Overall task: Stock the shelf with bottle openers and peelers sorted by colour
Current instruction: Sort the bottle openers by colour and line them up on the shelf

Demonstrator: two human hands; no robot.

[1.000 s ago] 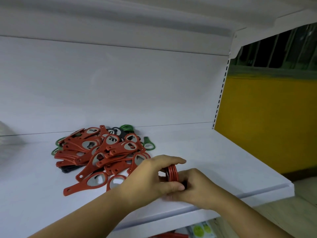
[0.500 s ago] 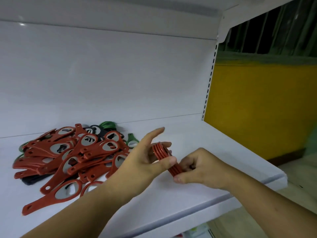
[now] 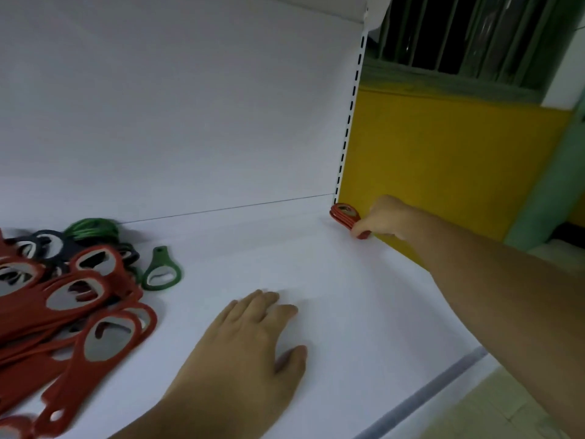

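White shelf [image 3: 316, 274] fills most of the view, with a plain white back panel [image 3: 190, 106] behind it and a slotted post [image 3: 349, 106] at its right end. Past the post, at two o'clock, is a yellow wall [image 3: 443, 160] with a barred window [image 3: 459, 36] above it. Pale floor [image 3: 493, 407] shows at five o'clock, below the shelf's front edge.

The right hand [image 3: 383, 218] reaches to the back right corner of the shelf, at about two o'clock from the middle of the view. Its fingers are curled round the narrow end of a stack of red openers [image 3: 343, 213]. The stack's round end points toward the foot of the post. Whether the stack rests on the shelf cannot be told.

The left hand [image 3: 250, 350] lies palm down on the bare shelf at six o'clock, fingers relaxed and holding nothing, pointing toward one o'clock.

At nine o'clock a loose pile of red openers [image 3: 79, 312] lies overlapping, their handles running toward seven o'clock. Behind it, at ten o'clock, are a few dark openers [image 3: 47, 245] and a blurred bunch of green ones [image 3: 91, 228] close to the back panel. One green opener [image 3: 161, 275] lies flat just beside the pile's right edge, between the pile and the left hand and apart from the hand.
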